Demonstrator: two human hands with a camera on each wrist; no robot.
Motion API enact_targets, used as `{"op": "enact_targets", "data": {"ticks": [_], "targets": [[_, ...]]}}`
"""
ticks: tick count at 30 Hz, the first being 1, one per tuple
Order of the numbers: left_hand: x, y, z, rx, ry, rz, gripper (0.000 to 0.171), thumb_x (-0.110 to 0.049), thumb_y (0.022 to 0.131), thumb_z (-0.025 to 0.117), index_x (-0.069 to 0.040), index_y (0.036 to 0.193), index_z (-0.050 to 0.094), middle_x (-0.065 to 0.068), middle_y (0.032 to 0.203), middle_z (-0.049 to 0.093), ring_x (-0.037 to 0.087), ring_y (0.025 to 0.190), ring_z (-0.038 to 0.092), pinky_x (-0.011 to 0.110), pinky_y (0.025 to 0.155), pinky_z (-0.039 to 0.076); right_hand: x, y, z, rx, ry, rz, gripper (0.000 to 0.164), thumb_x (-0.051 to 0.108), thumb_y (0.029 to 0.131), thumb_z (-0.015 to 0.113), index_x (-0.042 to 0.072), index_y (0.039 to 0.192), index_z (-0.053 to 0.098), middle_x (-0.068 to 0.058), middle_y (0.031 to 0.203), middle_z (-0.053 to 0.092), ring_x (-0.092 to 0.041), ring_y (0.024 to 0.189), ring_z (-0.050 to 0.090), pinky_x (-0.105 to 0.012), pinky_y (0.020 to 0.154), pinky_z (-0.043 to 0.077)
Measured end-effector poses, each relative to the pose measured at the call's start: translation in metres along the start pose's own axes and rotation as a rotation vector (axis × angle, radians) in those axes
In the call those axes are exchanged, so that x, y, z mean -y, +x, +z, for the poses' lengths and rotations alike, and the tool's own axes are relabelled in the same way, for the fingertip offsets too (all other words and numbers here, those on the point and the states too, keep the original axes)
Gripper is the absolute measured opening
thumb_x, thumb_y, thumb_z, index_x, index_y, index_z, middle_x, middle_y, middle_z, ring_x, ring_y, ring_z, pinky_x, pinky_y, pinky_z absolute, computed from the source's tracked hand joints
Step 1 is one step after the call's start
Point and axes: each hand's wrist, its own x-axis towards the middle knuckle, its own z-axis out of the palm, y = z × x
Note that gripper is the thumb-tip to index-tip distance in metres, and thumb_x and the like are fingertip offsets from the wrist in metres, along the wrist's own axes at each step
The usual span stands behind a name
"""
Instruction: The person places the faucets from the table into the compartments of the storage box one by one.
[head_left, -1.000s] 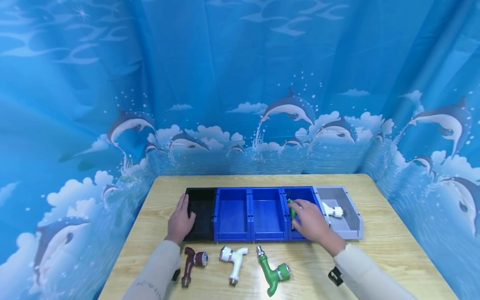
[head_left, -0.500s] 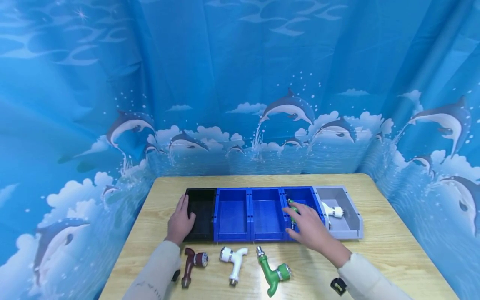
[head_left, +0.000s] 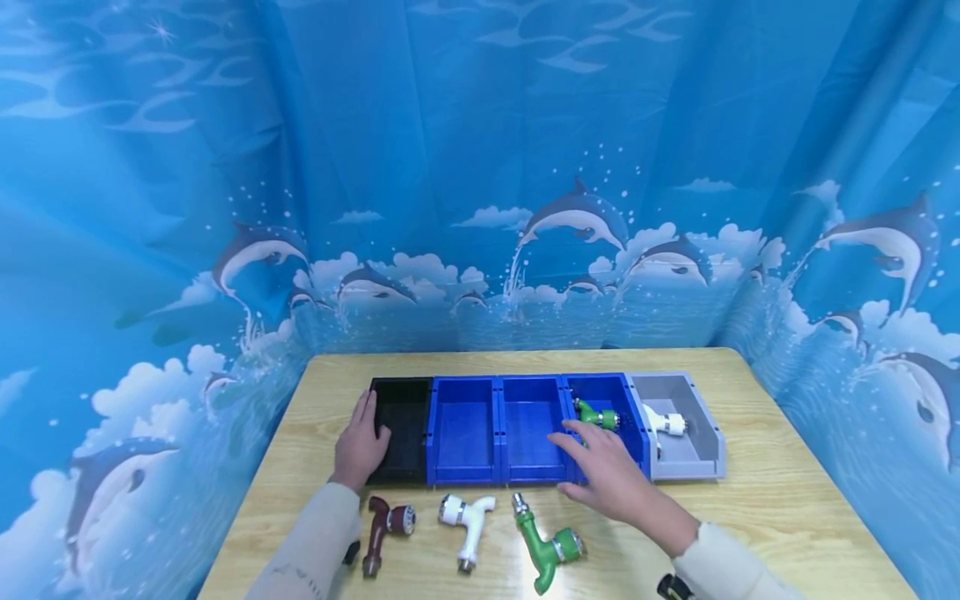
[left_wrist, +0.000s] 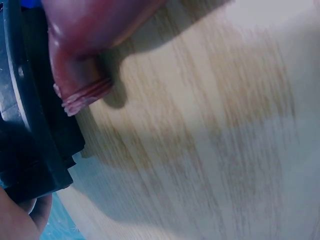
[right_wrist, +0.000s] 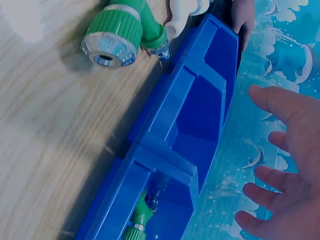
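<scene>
My left hand [head_left: 362, 442] rests at the left wall of a black bin [head_left: 402, 475], fingers lying straight along its rim. In the left wrist view, part of this hand shows by the corner of the black bin [left_wrist: 30, 150]. My right hand [head_left: 607, 475] hovers over the front of the blue bins, fingers spread and holding nothing; the right wrist view shows the fingers [right_wrist: 272, 195] apart. Nearest to it, a green faucet [head_left: 597, 416] lies in the rightmost blue bin [head_left: 639, 442], partly hidden by the hand. Another green faucet [head_left: 546, 546] lies on the table in front.
A dark red faucet [head_left: 377, 533] and a white faucet [head_left: 472, 525] lie on the wooden table [head_left: 757, 517] before the bins. Two more blue bins [head_left: 463, 477] stand mid-row. The grey bin [head_left: 708, 442] at the right end contains a white faucet [head_left: 667, 423].
My right hand has let go of the green faucet in the rightmost blue bin and drawn back toward the front left, its fingers spreading. The left hand has stayed in place.
</scene>
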Motion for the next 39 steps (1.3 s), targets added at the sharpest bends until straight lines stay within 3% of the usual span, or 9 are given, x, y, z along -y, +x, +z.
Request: {"op": "enact_targets", "data": {"ticks": [4, 14, 28, 35, 39], "targets": [[-0.001, 0.000, -0.001, 0.010, 0.002, -0.005, 0.070, -0.015, 0.091, 0.059, -0.001, 0.152, 0.027, 0.017, 0.157, 0.025, 0.037, 0.092, 0.062, 0.051, 0.075, 0.051, 0.006, -0.003, 0.002, 0.051, 0.021, -0.003, 0.074, 0.042, 0.075, 0.079, 0.020, 0.140, 0.051, -0.016, 0.144, 0.046, -0.038, 0.131, 0.044, -0.065, 0.104, 0.032], [-0.003, 0.000, -0.003, 0.017, 0.002, -0.008, 0.070, -0.015, 0.092, 0.058, -0.001, 0.152, 0.026, 0.017, 0.158, 0.024, 0.033, 0.078, 0.061, 0.050, 0.072, 0.051, 0.021, -0.008, 0.010, 0.115, 0.028, -0.062, 0.082, 0.050, 0.072, 0.078, 0.021, 0.142, 0.049, -0.016, 0.148, 0.041, -0.038, 0.132, 0.042, -0.067, 0.103, 0.032], [-0.004, 0.000, -0.003, 0.037, 0.008, -0.038, 0.071, -0.015, 0.092, 0.058, -0.003, 0.153, 0.024, 0.017, 0.159, 0.022, 0.036, 0.093, 0.062, 0.052, 0.078, 0.051, 0.040, -0.015, 0.024, 0.252, 0.072, -0.087, 0.093, 0.052, 0.064, 0.082, 0.023, 0.145, 0.046, -0.016, 0.152, 0.035, -0.037, 0.135, 0.038, -0.065, 0.104, 0.032], [-0.003, -0.001, -0.003, 0.027, 0.008, -0.030, 0.071, -0.015, 0.092, 0.059, -0.002, 0.153, 0.026, 0.017, 0.158, 0.024, 0.033, 0.078, 0.061, 0.048, 0.069, 0.052, 0.045, -0.019, 0.035, 0.274, 0.040, -0.099, 0.098, 0.055, 0.059, 0.084, 0.024, 0.144, 0.047, -0.017, 0.151, 0.037, -0.038, 0.134, 0.039, -0.064, 0.101, 0.036], [-0.004, -0.001, -0.004, 0.026, 0.013, -0.027, 0.070, -0.015, 0.092, 0.059, -0.001, 0.152, 0.026, 0.018, 0.157, 0.025, 0.033, 0.078, 0.061, 0.049, 0.071, 0.052, 0.048, -0.021, 0.041, 0.294, 0.038, -0.081, 0.102, 0.056, 0.055, 0.085, 0.023, 0.144, 0.048, -0.018, 0.150, 0.037, -0.041, 0.132, 0.041, -0.066, 0.099, 0.036]]}}
